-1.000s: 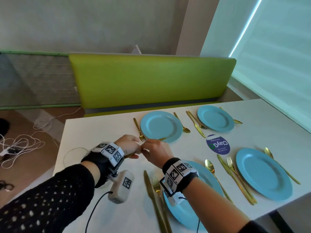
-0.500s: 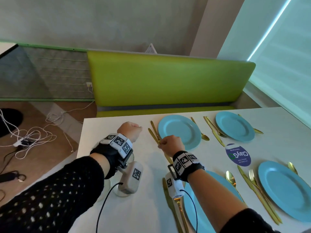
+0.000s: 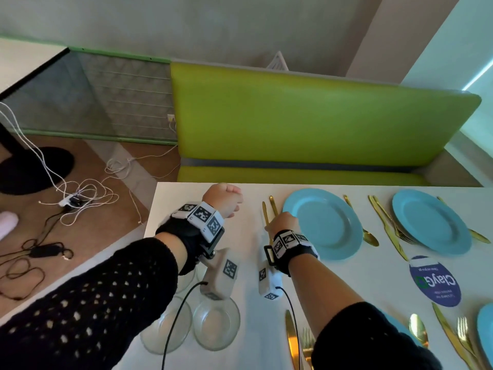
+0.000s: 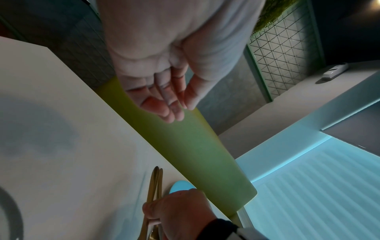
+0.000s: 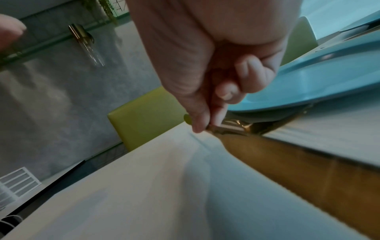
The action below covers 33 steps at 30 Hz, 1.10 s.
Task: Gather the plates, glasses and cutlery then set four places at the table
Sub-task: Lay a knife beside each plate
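My right hand (image 3: 282, 222) pinches a gold knife (image 3: 265, 213) between thumb and fingers (image 5: 200, 120), low on the white table (image 3: 186, 209). The knife lies beside a gold fork (image 3: 273, 205), just left of the far-left blue plate (image 3: 325, 222). My left hand (image 3: 224, 200) hovers to the left of them, fingers loosely curled (image 4: 170, 113) and holding nothing. Two clear glasses (image 3: 216, 324) stand near the table's front left, under my left forearm. Another blue plate (image 3: 432, 221) with gold cutlery sits far right.
A gold spoon (image 3: 369, 236) lies right of the far-left plate. A round blue sticker (image 3: 434, 281) marks the table's middle. More gold cutlery (image 3: 290, 340) lies by the near plates. A green bench (image 3: 306, 116) backs the table; cables (image 3: 77, 198) lie on the floor at left.
Both hands held the knife together a second ago. My left hand has let go and drawn off to the left. My right hand has brought the knife down beside the fork.
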Available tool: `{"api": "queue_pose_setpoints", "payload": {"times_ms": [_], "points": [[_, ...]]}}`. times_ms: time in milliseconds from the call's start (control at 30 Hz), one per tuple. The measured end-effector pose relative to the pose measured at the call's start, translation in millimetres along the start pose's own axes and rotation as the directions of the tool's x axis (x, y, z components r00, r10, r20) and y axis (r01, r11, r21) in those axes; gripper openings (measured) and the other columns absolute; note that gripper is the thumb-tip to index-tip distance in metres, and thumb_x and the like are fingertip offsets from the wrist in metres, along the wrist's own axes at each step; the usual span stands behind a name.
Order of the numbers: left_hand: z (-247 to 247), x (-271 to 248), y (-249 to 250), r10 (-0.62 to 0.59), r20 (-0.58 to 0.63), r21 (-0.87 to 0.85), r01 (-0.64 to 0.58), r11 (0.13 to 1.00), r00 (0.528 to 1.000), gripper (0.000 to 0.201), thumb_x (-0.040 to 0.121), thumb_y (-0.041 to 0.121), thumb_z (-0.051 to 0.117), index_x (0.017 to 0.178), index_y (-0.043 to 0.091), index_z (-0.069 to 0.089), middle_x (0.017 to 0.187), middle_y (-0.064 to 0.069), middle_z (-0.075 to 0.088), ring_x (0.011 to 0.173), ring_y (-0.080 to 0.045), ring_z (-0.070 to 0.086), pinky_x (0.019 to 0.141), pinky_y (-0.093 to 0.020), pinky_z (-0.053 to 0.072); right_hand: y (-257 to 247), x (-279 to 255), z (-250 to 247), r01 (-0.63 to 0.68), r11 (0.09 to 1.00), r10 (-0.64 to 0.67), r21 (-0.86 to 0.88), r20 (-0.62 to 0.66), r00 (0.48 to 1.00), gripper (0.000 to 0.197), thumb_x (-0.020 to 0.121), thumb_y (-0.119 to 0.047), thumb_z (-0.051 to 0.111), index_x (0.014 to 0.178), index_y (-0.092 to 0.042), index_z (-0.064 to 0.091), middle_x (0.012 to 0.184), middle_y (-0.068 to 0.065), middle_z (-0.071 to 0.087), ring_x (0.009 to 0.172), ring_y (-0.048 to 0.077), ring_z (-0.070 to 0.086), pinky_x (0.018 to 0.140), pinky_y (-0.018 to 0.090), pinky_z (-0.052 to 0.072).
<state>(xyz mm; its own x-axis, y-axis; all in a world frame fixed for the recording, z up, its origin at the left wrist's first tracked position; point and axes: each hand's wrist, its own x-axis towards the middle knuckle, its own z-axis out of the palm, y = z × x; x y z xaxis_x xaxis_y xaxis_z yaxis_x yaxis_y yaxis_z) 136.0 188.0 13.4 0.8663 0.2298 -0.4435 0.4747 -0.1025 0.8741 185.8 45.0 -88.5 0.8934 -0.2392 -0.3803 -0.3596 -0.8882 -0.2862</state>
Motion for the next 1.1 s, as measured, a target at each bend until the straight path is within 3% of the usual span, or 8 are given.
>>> {"api": "queue_pose_setpoints", "payload": {"times_ms": [367, 1100], "points": [[9.8, 19.7, -1.9, -0.002, -0.007, -0.028, 0.002, 1.0, 1.0, 0.024, 0.088, 0.005, 0.054, 0.072, 0.022, 0.052, 0.072, 0.004, 0.058, 0.06, -0.01, 0.053, 0.053, -0.02, 0.042, -2.6, 18.9, 9.7, -0.037, 0.996, 0.042, 0.082, -0.062, 0.997, 0.023, 0.091, -0.014, 0.048, 0.101, -0.004, 0.067, 0.105, 0.013, 0.07, 0.097, 0.03, 0.068, 0.08, 0.035, 0.056], [14.5, 29.1, -6.8, 0.003, -0.012, -0.03, -0.003, 1.0, 1.0, 0.024, 0.089, 0.005, 0.052, 0.072, 0.021, 0.052, 0.074, 0.003, 0.058, 0.06, -0.01, 0.054, 0.053, -0.021, 0.043, -6.3, 30.1, 5.4, -0.027, 0.995, 0.034, 0.093, -0.073, 0.997, 0.021, 0.09, -0.009, 0.049, 0.1, -0.004, 0.067, 0.104, 0.013, 0.07, 0.097, 0.029, 0.068, 0.078, 0.033, 0.054]]}}
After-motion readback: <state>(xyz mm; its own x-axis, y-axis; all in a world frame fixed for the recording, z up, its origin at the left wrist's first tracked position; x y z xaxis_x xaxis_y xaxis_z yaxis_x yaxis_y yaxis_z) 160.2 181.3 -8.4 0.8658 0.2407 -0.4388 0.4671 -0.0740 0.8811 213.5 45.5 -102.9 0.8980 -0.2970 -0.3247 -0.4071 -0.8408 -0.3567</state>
